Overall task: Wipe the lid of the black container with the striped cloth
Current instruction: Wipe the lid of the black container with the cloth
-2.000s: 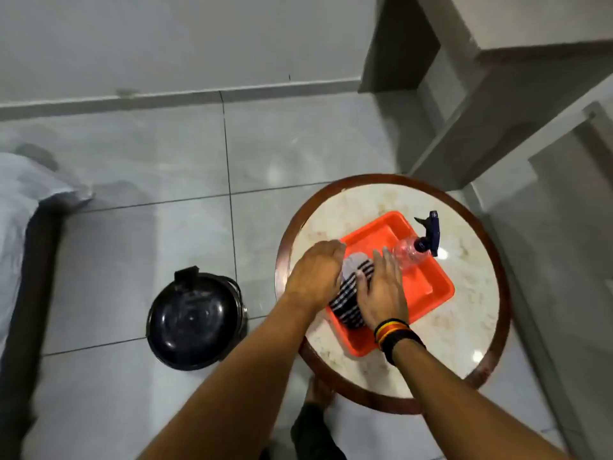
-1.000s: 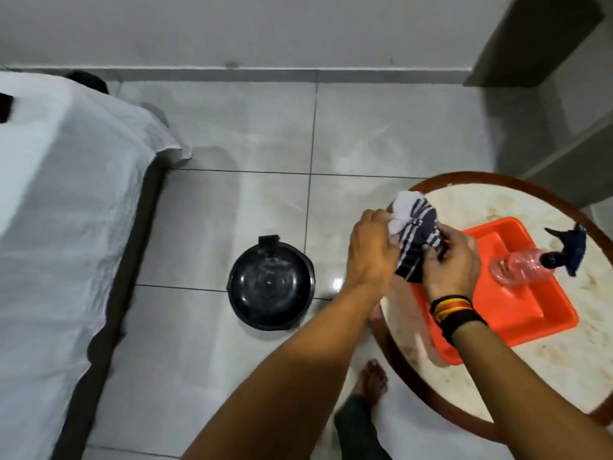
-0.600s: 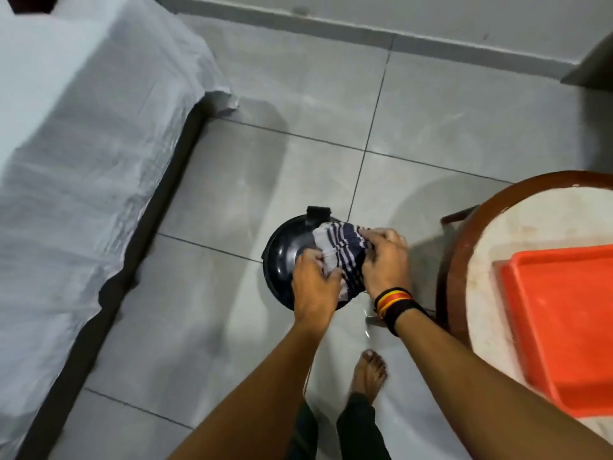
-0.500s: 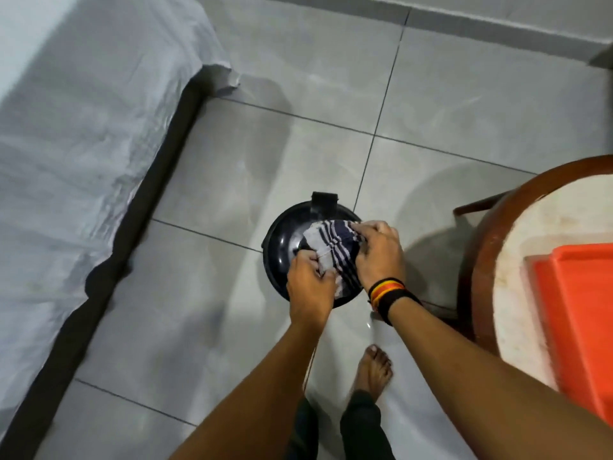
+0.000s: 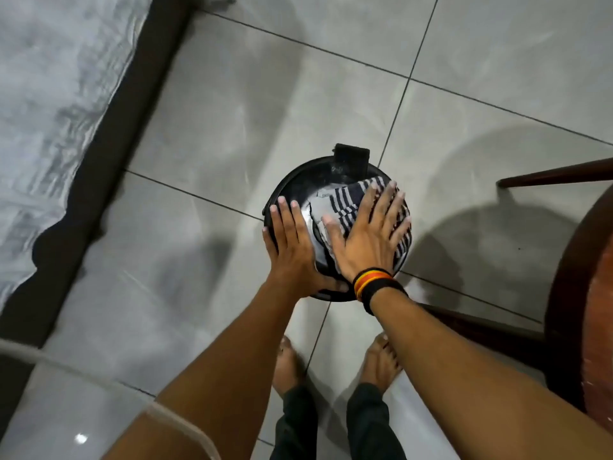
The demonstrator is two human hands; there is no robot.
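Head view: right hand (image 5: 366, 239) flat, fingers spread on striped cloth (image 5: 345, 204); left hand (image 5: 292, 247) flat on lid (image 5: 298, 187).

Glossy black lid (image 5: 298, 190), soft woven striped cloth (image 5: 345, 207), smooth, slightly shiny floor tiles (image 5: 252, 104).

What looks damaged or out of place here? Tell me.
Nothing stands out. The striped cloth lies flat on the black container's lid under the right hand; the left hand rests on the lid beside it.
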